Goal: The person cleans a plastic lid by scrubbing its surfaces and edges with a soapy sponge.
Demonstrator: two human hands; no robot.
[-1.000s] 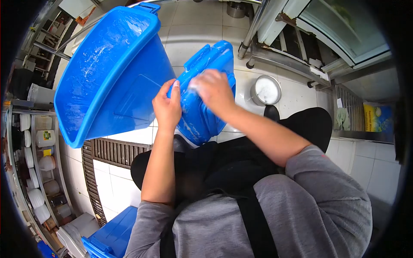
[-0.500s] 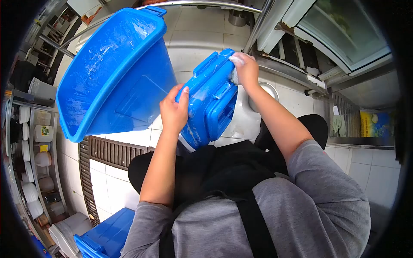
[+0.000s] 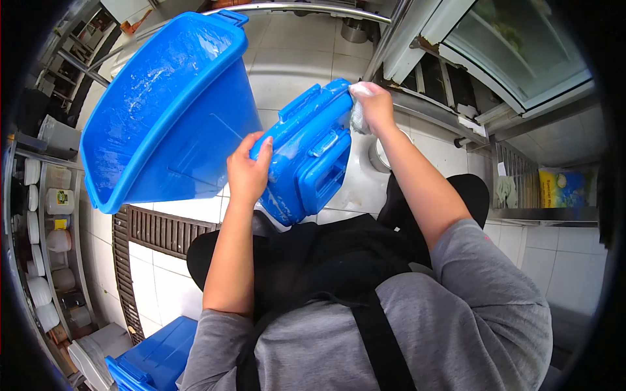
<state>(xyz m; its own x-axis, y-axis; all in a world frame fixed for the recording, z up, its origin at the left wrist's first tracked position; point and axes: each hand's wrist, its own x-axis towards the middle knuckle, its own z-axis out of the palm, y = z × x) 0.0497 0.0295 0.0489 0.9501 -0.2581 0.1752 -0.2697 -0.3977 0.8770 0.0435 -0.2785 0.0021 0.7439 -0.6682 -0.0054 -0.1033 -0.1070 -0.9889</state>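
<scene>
A wet blue plastic bin lid [image 3: 287, 146], streaked with suds, is held tilted in front of my knees; a rectangular opening shows on its lower side. My left hand [image 3: 246, 173] grips the lid's left edge, thumb on top. At the lid's upper right corner, my right hand [image 3: 377, 107] is closed around a pale, soapy scrubbing pad [image 3: 359, 119], pressing it to the edge. My fingers partly hide the pad. A large blue bin [image 3: 215, 153] with foam on its inner wall stands open to the left of the lid.
Behind my right forearm sits a round metal container [image 3: 380, 156] on the wet tiles. A drain grate [image 3: 168, 232] runs along the floor at left. Another blue bin [image 3: 160, 352] is at lower left, near shelves of containers [image 3: 60, 201]. A glass-fronted door [image 3: 521, 52] is at upper right.
The lid and both hands appear slightly further left, as does the whole scene with the camera. My right hand stays at the lid's corner with the pad, which shows more below the fingers.
</scene>
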